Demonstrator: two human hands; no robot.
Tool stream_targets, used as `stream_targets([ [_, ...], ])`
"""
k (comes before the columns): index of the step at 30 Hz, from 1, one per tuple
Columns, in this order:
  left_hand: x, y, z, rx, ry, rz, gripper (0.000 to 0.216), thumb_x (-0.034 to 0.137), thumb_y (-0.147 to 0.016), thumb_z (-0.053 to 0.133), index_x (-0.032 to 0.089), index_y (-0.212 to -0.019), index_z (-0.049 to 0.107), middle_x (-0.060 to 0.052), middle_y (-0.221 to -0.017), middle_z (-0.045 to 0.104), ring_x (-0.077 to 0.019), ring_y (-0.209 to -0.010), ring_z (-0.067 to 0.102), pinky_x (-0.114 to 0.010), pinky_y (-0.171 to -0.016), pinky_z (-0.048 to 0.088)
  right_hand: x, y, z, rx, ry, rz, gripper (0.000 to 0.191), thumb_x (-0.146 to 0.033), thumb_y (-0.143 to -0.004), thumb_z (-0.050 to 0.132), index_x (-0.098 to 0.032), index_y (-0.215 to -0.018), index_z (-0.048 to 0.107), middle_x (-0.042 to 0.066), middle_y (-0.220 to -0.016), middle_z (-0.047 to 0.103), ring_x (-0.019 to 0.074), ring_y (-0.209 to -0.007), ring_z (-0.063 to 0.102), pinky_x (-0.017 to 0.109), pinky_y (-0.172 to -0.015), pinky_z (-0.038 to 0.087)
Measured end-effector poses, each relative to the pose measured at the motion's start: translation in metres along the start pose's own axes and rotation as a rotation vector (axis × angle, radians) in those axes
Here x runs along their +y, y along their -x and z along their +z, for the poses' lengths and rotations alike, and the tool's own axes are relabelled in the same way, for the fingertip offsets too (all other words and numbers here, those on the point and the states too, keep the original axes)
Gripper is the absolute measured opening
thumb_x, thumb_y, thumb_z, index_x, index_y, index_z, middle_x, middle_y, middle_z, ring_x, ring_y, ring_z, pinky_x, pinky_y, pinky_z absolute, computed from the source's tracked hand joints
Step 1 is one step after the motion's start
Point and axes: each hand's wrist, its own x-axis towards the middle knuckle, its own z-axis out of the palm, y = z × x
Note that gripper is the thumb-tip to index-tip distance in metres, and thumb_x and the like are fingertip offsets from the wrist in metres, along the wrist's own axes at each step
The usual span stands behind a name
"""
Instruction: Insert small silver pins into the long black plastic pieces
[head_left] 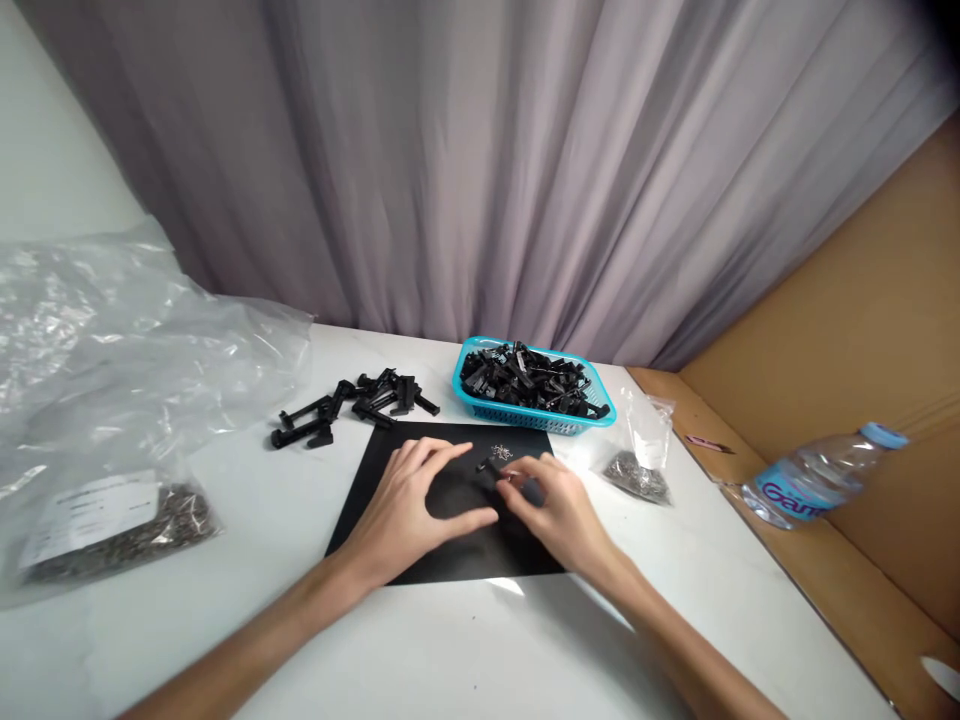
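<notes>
Though small, a slim black piece (488,467)

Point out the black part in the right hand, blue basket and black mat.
Black part (490,468): head view, its exposed end.
Blue basket (525,415): head view, front side.
Black mat (474,554): head view, bare front area.

The black clip (489,467) looks like plain plastic, same as the pile of parts (390,395), pretty matt with a bit of sheen, and the tiny bits (502,453) look like shiny metal on a smooth, mostly matt sheet (457,485). Basket's (517,412) smooth plastic, bench (247,600) is slick and kinda glossy. The big bag's (187,340) crinkly, shiny clear plastic, the bottle's (847,470) glossy plastic, and the curtain's (450,170) soft-looking matt cloth.
</notes>
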Motion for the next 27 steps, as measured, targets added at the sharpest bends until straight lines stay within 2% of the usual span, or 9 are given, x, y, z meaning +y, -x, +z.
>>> stream_targets([
  [4,-0.022,-0.014,-0.014,0.176,-0.015,-0.024,0.033,0.049,-0.095,0.064,0.024,-0.117,0.066,-0.005,-0.114,0.067,-0.0263,-0.113,0.059,-0.044,-0.104,0.045,0.023,-0.039,-0.036,0.233,0.199,-0.104,0.027,-0.044,-0.101,0.055,-0.023,-0.097,0.072,0.008,-0.093,0.076,0.0277,-0.091,0.065,0.039,-0.079,0.048],
  [6,-0.033,-0.019,-0.022,0.217,-0.042,-0.043,0.025,0.045,-0.097,0.060,0.024,-0.111,0.067,-0.005,-0.108,0.068,-0.0258,-0.109,0.061,-0.043,-0.101,0.047,0.034,-0.063,-0.055,0.373,0.363,-0.141,0.032,-0.045,-0.104,0.050,-0.022,-0.101,0.072,0.009,-0.095,0.075,0.0271,-0.092,0.064,0.038,-0.079,0.047],
  [8,-0.040,-0.023,-0.028,0.230,-0.078,-0.067,0.023,0.042,-0.097,0.058,0.024,-0.107,0.067,-0.005,-0.105,0.069,-0.0259,-0.106,0.062,-0.043,-0.099,0.048,0.042,-0.081,-0.069,0.446,0.540,-0.168,0.037,-0.045,-0.106,0.044,-0.021,-0.103,0.072,0.012,-0.101,0.073,0.0284,-0.097,0.061,0.037,-0.077,0.046],
  [10,-0.046,-0.026,-0.034,0.233,-0.133,-0.085,0.021,0.041,-0.097,0.057,0.024,-0.104,0.067,-0.005,-0.102,0.070,-0.0265,-0.103,0.063,-0.043,-0.098,0.048,0.046,-0.089,-0.077,0.498,0.622,-0.154,0.039,-0.043,-0.107,0.039,-0.020,-0.105,0.071,0.013,-0.104,0.070,0.0275,-0.094,0.061,0.036,-0.073,0.045],
  [13,-0.054,-0.028,-0.043,0.211,-0.289,-0.115,0.019,0.037,-0.097,0.053,0.024,-0.101,0.066,-0.007,-0.102,0.071,-0.0283,-0.102,0.065,-0.043,-0.096,0.047,0.046,-0.075,-0.070,0.557,0.621,-0.163,0.036,-0.039,-0.108,0.039,-0.020,-0.103,0.069,0.013,-0.104,0.068,0.0258,-0.092,0.061,0.035,-0.072,0.044],
  [17,-0.074,-0.027,-0.060,0.161,-0.551,-0.260,0.018,0.031,-0.094,0.052,0.021,-0.104,0.064,-0.012,-0.102,0.069,-0.0342,-0.105,0.065,-0.045,-0.094,0.047,0.041,-0.035,-0.039,0.480,0.579,-0.241,0.031,-0.035,-0.109,0.042,-0.020,-0.095,0.066,0.009,-0.093,0.067,0.0232,-0.085,0.063,0.033,-0.072,0.044],
  [21,-0.090,-0.024,-0.077,0.138,-0.638,-0.373,0.021,0.035,-0.090,0.058,0.019,-0.103,0.060,-0.015,-0.094,0.067,-0.0395,-0.099,0.065,-0.047,-0.085,0.049,0.037,-0.013,-0.013,0.247,0.548,-0.293,0.032,-0.032,-0.108,0.043,-0.021,-0.085,0.063,0.006,-0.082,0.064,0.0210,-0.076,0.062,0.032,-0.068,0.043],
  [25,-0.081,-0.022,-0.092,0.017,-0.747,-0.463,0.027,0.042,-0.094,0.055,0.018,-0.106,0.059,-0.016,-0.105,0.066,-0.0372,-0.107,0.063,-0.043,-0.088,0.049,0.035,-0.011,-0.005,0.160,0.491,-0.264,0.032,-0.031,-0.108,0.044,-0.021,-0.084,0.062,0.006,-0.083,0.065,0.0212,-0.077,0.063,0.032,-0.067,0.043],
  [27,-0.074,-0.021,-0.101,-0.013,-0.763,-0.495,0.033,0.043,-0.101,0.044,0.016,-0.114,0.058,-0.017,-0.115,0.064,-0.0378,-0.118,0.058,-0.045,-0.095,0.048,0.034,-0.011,-0.006,0.155,0.472,-0.248,0.032,-0.031,-0.108,0.044,-0.021,-0.084,0.062,0.006,-0.083,0.065,0.0209,-0.077,0.063,0.032,-0.067,0.043],
])
